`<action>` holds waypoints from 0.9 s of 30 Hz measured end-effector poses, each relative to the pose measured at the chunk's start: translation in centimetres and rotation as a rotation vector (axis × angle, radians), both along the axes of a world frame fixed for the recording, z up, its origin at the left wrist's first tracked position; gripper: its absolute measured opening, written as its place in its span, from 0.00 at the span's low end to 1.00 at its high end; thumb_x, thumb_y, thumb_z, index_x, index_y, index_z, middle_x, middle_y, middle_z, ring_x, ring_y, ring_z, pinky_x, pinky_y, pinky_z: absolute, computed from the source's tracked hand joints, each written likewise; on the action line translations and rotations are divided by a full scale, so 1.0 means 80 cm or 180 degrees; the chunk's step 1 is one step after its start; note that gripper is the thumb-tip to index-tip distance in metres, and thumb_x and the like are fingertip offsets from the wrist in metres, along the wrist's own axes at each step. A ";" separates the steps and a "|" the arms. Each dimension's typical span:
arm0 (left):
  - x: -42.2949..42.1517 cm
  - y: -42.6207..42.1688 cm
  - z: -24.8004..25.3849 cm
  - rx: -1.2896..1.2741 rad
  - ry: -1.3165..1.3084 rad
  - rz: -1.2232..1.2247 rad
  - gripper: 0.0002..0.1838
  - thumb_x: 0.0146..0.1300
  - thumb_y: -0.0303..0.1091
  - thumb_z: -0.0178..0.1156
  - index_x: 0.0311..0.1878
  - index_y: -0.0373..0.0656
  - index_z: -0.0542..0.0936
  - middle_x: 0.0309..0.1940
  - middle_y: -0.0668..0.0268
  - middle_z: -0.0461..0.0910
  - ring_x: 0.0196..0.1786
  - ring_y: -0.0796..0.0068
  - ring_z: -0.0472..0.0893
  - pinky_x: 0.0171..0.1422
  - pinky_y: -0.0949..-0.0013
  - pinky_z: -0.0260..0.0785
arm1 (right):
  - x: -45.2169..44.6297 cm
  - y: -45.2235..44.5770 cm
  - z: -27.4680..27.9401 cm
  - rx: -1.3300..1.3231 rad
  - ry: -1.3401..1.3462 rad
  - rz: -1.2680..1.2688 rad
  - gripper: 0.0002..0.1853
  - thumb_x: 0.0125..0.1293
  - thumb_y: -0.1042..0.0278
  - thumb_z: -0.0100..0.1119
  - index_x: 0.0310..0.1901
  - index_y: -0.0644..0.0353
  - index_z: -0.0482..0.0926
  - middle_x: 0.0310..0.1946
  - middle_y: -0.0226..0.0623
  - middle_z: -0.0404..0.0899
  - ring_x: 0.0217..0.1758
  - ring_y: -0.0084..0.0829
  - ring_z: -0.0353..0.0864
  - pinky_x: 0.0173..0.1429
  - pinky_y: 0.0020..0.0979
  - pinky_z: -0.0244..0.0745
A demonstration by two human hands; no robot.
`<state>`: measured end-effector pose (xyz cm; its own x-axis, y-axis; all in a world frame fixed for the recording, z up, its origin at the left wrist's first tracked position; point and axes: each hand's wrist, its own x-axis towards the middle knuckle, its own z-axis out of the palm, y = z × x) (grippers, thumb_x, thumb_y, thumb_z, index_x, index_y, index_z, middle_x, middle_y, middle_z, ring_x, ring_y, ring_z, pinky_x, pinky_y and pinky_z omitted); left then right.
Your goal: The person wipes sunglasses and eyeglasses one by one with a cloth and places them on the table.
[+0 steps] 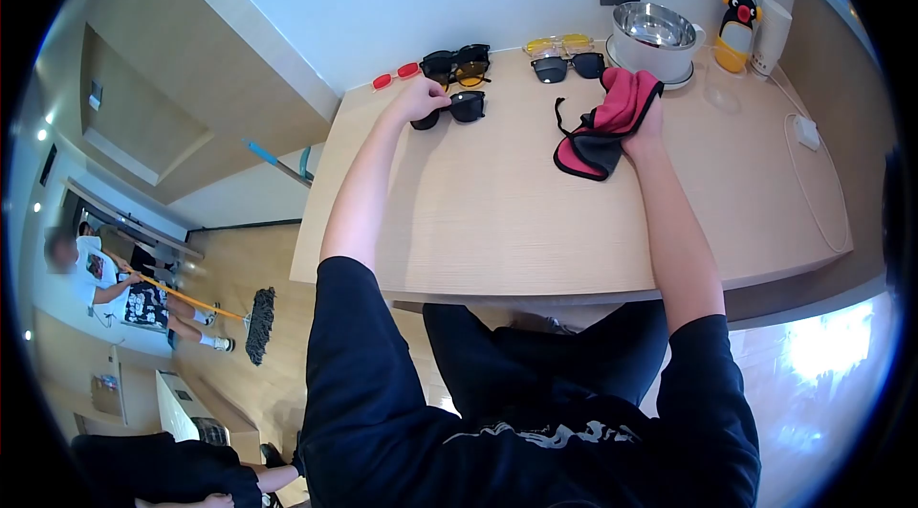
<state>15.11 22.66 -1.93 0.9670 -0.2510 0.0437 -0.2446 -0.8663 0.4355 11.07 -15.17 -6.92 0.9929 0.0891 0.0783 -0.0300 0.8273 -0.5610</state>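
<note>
My left hand (421, 99) is closed in a pinch at the bridge of a pair of black sunglasses (468, 107), low over the table's left side. Just behind it sit red-lensed glasses (396, 77), black sunglasses (455, 60) and amber-lensed glasses (470, 75), close together. My right hand (647, 128) grips a pink and dark grey cloth (612, 121) with black edging and a dangling black loop; the cloth hides most of its fingers. Beyond the cloth lie dark-lensed sunglasses (569, 68) and yellow-lensed glasses (559, 45).
A white bowl with a metal inside (654, 34) stands on a plate by the wall. Right of it are a penguin figure (737, 30), a white cylinder (772, 37) and a cable with a white plug (806, 131). At left, a person (120, 283) holds a mop (259, 324).
</note>
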 end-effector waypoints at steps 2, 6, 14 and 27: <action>0.002 -0.004 -0.001 0.0104 -0.0126 -0.0048 0.09 0.53 0.35 0.63 0.33 0.40 0.82 0.28 0.62 0.81 0.31 0.72 0.78 0.38 0.69 0.69 | -0.002 0.000 0.001 -0.0046 -0.0007 -0.0012 0.24 0.65 0.47 0.40 0.47 0.61 0.72 0.40 0.35 0.77 0.33 0.28 0.75 0.37 0.30 0.72; 0.006 -0.014 -0.010 0.0225 -0.0494 0.0199 0.08 0.52 0.34 0.62 0.33 0.42 0.82 0.29 0.60 0.81 0.33 0.67 0.80 0.39 0.66 0.70 | 0.000 0.003 0.001 -0.0153 -0.0009 -0.0037 0.24 0.65 0.47 0.40 0.46 0.61 0.73 0.37 0.34 0.77 0.30 0.27 0.74 0.36 0.29 0.71; 0.020 -0.017 -0.028 0.0221 -0.1055 0.0459 0.07 0.52 0.34 0.61 0.34 0.45 0.82 0.29 0.60 0.81 0.36 0.63 0.80 0.41 0.63 0.71 | -0.001 0.002 0.001 -0.0007 -0.0034 0.0180 0.24 0.64 0.47 0.41 0.44 0.62 0.73 0.30 0.31 0.74 0.29 0.26 0.73 0.35 0.28 0.70; 0.008 -0.022 -0.038 0.0013 -0.1358 0.0353 0.09 0.55 0.32 0.59 0.38 0.40 0.79 0.33 0.59 0.79 0.40 0.63 0.79 0.45 0.65 0.70 | -0.006 0.001 0.002 -0.0041 -0.0079 0.0139 0.25 0.65 0.47 0.39 0.48 0.62 0.73 0.37 0.33 0.77 0.33 0.28 0.75 0.38 0.30 0.73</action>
<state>15.78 20.92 -4.99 0.8837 -0.1476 0.4443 -0.3071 -0.8990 0.3122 10.58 -15.12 -6.76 0.9858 0.1336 0.1015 -0.0520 0.8183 -0.5725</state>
